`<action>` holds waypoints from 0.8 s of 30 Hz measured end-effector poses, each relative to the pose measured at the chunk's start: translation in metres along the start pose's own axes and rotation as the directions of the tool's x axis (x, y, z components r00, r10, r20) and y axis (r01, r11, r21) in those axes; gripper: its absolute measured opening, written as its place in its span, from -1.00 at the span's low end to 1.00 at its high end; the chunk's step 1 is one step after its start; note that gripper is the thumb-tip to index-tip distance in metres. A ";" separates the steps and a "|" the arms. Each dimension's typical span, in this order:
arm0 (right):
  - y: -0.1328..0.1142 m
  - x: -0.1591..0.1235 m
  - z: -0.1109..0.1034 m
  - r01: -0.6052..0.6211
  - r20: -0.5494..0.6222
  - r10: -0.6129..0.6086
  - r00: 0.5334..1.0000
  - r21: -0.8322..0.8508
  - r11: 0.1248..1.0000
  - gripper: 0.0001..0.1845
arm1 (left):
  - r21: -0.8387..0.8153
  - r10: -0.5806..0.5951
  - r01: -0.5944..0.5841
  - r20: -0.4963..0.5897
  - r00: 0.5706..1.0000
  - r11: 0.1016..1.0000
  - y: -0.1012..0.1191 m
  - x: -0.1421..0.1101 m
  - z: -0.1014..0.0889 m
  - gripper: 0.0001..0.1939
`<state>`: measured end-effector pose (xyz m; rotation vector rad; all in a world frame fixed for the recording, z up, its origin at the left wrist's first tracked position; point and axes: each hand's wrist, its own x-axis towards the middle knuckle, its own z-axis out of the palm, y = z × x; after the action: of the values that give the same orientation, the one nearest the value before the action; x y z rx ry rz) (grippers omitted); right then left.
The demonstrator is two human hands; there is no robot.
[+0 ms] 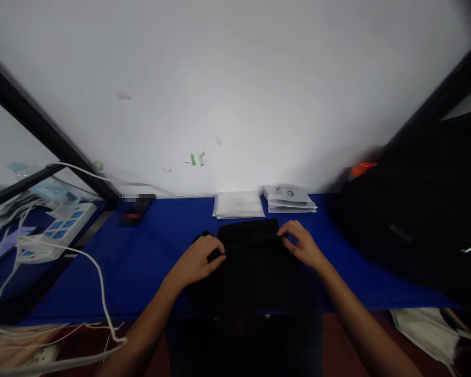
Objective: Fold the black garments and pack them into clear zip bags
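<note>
A black folded cloth (pixel 253 262) lies on the blue table (pixel 141 262) in front of me. My left hand (pixel 198 259) rests on its left edge with fingers curled onto the fabric. On the cloth's upper right corner sits my right hand (pixel 302 243), its fingers bent and pinching the edge. Both hands hold the cloth flat against the table.
Two stacks of white packets (pixel 238 204) (pixel 289 198) lie at the back against the white wall. A black bag (pixel 416 220) fills the right side. A power strip (pixel 58 230) and white cables (pixel 98 272) are at the left. A small dark object (pixel 135 209) lies back left.
</note>
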<state>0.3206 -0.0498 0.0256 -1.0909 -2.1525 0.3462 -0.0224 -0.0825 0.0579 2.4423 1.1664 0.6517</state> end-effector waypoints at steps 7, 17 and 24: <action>-0.019 -0.059 -0.002 -0.202 0.019 0.202 0.979 0.042 0.978 -0.88 | -0.026 -0.272 0.276 -0.282 0.920 0.961 -0.029 -0.038 0.009 -0.80; -0.005 -0.050 0.022 -0.289 -0.196 0.320 0.927 0.168 0.942 -0.81 | -0.147 -0.447 0.422 -0.273 0.852 0.895 -0.062 -0.037 0.004 -0.86; 0.000 -0.056 0.023 -0.330 -0.231 0.383 0.894 0.237 0.914 -0.80 | -0.078 -0.489 0.495 -0.347 0.800 0.865 -0.077 -0.040 0.012 -0.72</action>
<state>0.3281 -0.0924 -0.0167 -1.3386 -1.6339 0.5271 -0.0863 -0.0694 -0.0002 1.9340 1.8679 0.9348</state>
